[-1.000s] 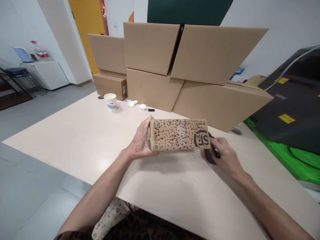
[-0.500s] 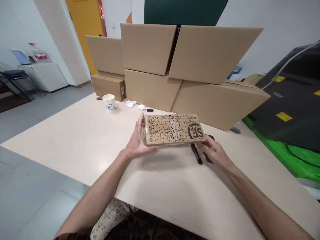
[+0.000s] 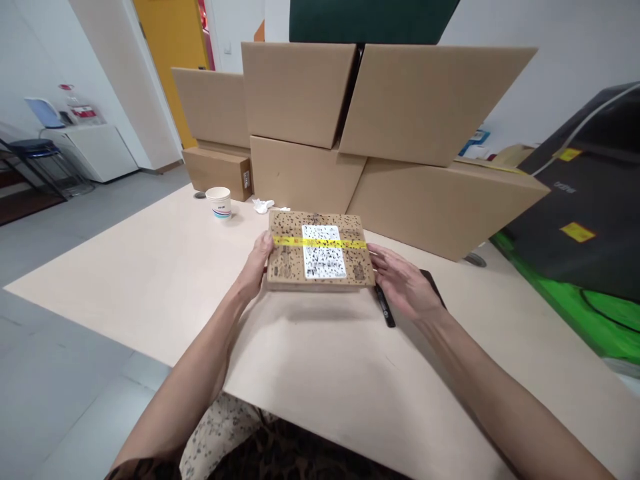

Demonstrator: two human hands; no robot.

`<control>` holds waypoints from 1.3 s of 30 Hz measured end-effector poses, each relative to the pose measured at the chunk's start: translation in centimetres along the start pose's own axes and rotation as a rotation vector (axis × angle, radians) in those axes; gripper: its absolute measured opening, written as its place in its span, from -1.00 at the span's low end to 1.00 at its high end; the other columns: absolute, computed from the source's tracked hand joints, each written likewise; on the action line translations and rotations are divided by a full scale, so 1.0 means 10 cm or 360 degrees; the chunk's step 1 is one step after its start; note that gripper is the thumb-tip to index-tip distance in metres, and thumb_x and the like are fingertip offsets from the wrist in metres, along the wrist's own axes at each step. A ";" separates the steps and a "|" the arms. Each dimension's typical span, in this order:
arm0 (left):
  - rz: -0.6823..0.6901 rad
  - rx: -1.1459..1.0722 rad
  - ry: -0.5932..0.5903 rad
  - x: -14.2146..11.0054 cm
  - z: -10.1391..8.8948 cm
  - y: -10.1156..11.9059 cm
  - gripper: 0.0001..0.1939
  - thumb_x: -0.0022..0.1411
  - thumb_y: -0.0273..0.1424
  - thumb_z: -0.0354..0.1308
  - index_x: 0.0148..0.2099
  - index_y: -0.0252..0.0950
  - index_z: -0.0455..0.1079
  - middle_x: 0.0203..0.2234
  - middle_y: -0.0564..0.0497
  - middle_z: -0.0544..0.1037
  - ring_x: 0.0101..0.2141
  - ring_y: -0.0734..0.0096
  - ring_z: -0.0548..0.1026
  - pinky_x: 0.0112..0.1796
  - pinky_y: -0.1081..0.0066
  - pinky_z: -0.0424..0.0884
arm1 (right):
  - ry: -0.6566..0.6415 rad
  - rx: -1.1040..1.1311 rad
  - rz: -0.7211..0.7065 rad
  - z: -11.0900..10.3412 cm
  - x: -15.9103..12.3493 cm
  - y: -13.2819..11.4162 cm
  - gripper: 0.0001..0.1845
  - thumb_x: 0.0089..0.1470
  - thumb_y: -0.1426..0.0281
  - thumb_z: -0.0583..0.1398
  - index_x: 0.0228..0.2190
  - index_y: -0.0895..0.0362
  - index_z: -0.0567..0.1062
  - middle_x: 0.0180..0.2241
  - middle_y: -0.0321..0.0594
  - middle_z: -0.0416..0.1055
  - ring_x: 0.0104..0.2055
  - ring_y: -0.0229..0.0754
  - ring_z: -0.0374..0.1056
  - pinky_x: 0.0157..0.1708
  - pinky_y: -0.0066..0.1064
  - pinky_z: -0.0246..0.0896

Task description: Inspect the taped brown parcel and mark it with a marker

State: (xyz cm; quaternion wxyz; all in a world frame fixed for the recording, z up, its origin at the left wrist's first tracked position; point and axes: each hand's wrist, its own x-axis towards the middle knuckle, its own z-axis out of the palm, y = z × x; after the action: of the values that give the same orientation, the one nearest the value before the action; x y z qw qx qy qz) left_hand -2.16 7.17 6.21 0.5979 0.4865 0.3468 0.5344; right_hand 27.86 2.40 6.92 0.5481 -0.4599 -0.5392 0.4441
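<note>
Between my hands, just above the table (image 3: 150, 267), is a small brown cardboard box (image 3: 287, 267) covered in black specks. A white label (image 3: 324, 252) and a strip of yellow tape (image 3: 287, 241) are on the face toward me. My left hand (image 3: 256, 263) grips its left side, thumb on the near face and fingers hidden behind. My right hand (image 3: 403, 283) holds the right side with its fingertips. Below that hand lies a black pen-shaped object (image 3: 385, 308). A flat dark object (image 3: 434, 287), mostly hidden, lies behind the same hand.
Large cardboard boxes (image 3: 305, 170) are stacked along the table's far side, with a dark green box (image 3: 370, 20) on top. A paper cup (image 3: 219, 203) and crumpled white tissue (image 3: 263, 206) stand at the back left. A black case (image 3: 600, 193) rises at the right.
The box has turned over in my hands, so the labelled, taped face shows instead of the face with the large printed logo. It has shifted slightly left, and my right hand has moved up its side.
</note>
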 end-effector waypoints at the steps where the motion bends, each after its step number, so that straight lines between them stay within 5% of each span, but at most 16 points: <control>1: -0.0049 -0.0022 0.0002 0.00 0.01 0.02 -0.28 0.17 0.27 0.25 0.15 -0.13 0.39 0.08 -0.13 0.60 0.18 -0.04 0.52 0.12 0.01 0.54 | 0.0020 0.0018 0.0014 -0.01 0.03 0.04 -0.54 0.16 0.01 0.27 -0.03 0.01 0.63 0.06 -0.05 0.62 0.11 0.04 0.53 0.03 -0.08 0.46; 4: -0.0203 0.0008 0.0016 -0.03 0.03 0.04 -0.29 0.13 0.23 0.32 0.12 -0.14 0.42 0.09 -0.12 0.62 0.12 -0.02 0.58 0.11 0.00 0.54 | 0.0069 -0.0203 0.0048 -0.10 0.07 0.14 -0.51 0.14 0.01 0.27 -0.02 0.04 0.61 0.04 -0.05 0.61 0.07 0.05 0.53 -0.03 -0.11 0.46; 8: -0.0305 0.0095 0.0102 -0.04 0.06 0.03 -0.22 0.09 0.32 0.27 0.14 -0.12 0.42 0.10 -0.11 0.62 0.08 -0.06 0.60 0.07 -0.08 0.55 | 0.0012 -0.1337 -0.0005 -0.29 0.05 0.19 -0.48 0.21 0.13 0.18 0.10 0.12 0.54 -0.01 0.03 0.58 -0.02 0.09 0.51 -0.03 -0.07 0.40; 11: -0.0303 0.0084 0.0103 -0.04 0.07 0.03 -0.21 0.11 0.35 0.21 0.15 -0.12 0.43 0.07 -0.13 0.64 0.07 -0.08 0.60 0.05 -0.09 0.56 | -0.0237 -0.1957 0.0176 -0.38 0.01 0.19 -0.50 0.26 0.24 0.10 0.16 0.15 0.49 -0.04 0.09 0.54 -0.04 0.14 0.51 -0.05 -0.09 0.36; 14: -0.0314 0.0075 0.0169 -0.03 0.07 0.03 -0.22 0.12 0.32 0.24 0.17 -0.10 0.39 0.08 -0.13 0.62 0.04 -0.04 0.62 0.01 -0.02 0.58 | -0.0319 -0.2223 0.0395 -0.41 0.01 0.20 -0.51 0.24 0.41 0.07 0.16 0.16 0.47 -0.01 0.17 0.48 -0.06 0.17 0.50 -0.12 -0.11 0.36; 17: -0.0331 0.0112 0.0315 -0.02 0.05 0.01 -0.20 0.10 0.31 0.28 0.18 -0.08 0.30 0.10 -0.11 0.59 0.00 0.03 0.64 -0.10 0.08 0.61 | -0.0089 -0.2338 0.0276 -0.43 0.03 0.22 -0.53 0.20 0.49 0.05 0.09 0.26 0.51 0.06 0.33 0.42 0.07 0.31 0.42 -0.05 0.01 0.35; 19: -0.0340 0.0167 0.0375 -0.02 0.03 0.00 -0.18 0.07 0.32 0.29 0.16 -0.11 0.28 0.10 -0.14 0.57 -0.02 0.03 0.64 -0.19 0.15 0.62 | -0.0006 -0.2168 0.0052 -0.42 0.03 0.22 -0.55 0.20 0.46 0.05 0.03 0.29 0.56 0.08 0.33 0.44 0.12 0.32 0.39 0.03 0.06 0.34; 25: -0.0320 0.0136 0.0147 -0.04 0.02 0.05 -0.19 0.17 0.35 0.16 0.15 -0.20 0.43 0.07 -0.24 0.62 0.02 -0.12 0.63 -0.24 0.12 0.66 | -0.0498 -0.0737 -0.0055 -0.31 -0.06 0.02 -0.63 0.21 0.22 0.20 -0.07 0.13 0.63 -0.21 -0.14 0.65 -0.16 -0.02 0.53 -0.12 -0.16 0.47; 30: -0.0206 -0.0025 -0.0019 -0.06 0.02 0.14 -0.16 0.29 0.32 0.03 0.31 -0.21 0.41 0.15 -0.27 0.59 -0.13 0.01 0.70 -0.23 0.17 0.69 | -0.0099 -0.0331 -0.0081 -0.27 -0.13 -0.19 -0.58 0.18 0.09 0.33 -0.03 0.06 0.65 -0.13 -0.12 0.67 -0.14 -0.07 0.56 -0.19 -0.24 0.44; 33: -0.0152 -0.0043 0.0010 -0.06 0.00 0.17 -0.05 0.30 0.34 -0.03 0.47 -0.22 0.22 0.31 -0.32 0.44 -0.25 0.18 0.71 -0.20 0.22 0.69 | 0.0036 -0.0169 -0.0178 -0.26 -0.15 -0.22 -0.53 0.14 0.07 0.36 0.00 0.04 0.63 -0.14 -0.11 0.69 -0.09 -0.03 0.59 -0.14 -0.19 0.43; 36: -0.0077 -0.0009 0.0091 -0.06 -0.04 0.18 0.03 0.31 0.34 -0.06 0.57 -0.21 -0.01 0.38 -0.39 0.35 -0.42 0.33 0.66 -0.35 0.25 0.64 | 0.0134 -0.0093 -0.0215 -0.25 -0.14 -0.20 -0.53 0.10 0.09 0.39 0.00 0.03 0.62 -0.11 -0.10 0.69 -0.05 -0.02 0.60 -0.09 -0.15 0.44; 39: 0.0068 0.0029 0.0080 -0.06 -0.07 0.19 -0.01 0.31 0.32 -0.03 0.54 -0.19 0.07 0.33 -0.36 0.43 -0.61 0.54 0.48 -0.55 0.34 0.49 | 0.0191 -0.0001 -0.0187 -0.23 -0.12 -0.15 -0.53 0.09 0.11 0.39 0.01 0.00 0.61 0.01 -0.09 0.66 0.03 0.01 0.58 -0.06 -0.11 0.46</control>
State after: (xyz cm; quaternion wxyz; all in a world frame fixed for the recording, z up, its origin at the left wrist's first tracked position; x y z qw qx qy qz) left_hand -3.48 6.67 7.78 0.5730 0.4856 0.3563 0.5558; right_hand 30.16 0.92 8.21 0.6043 -0.4536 -0.5317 0.3827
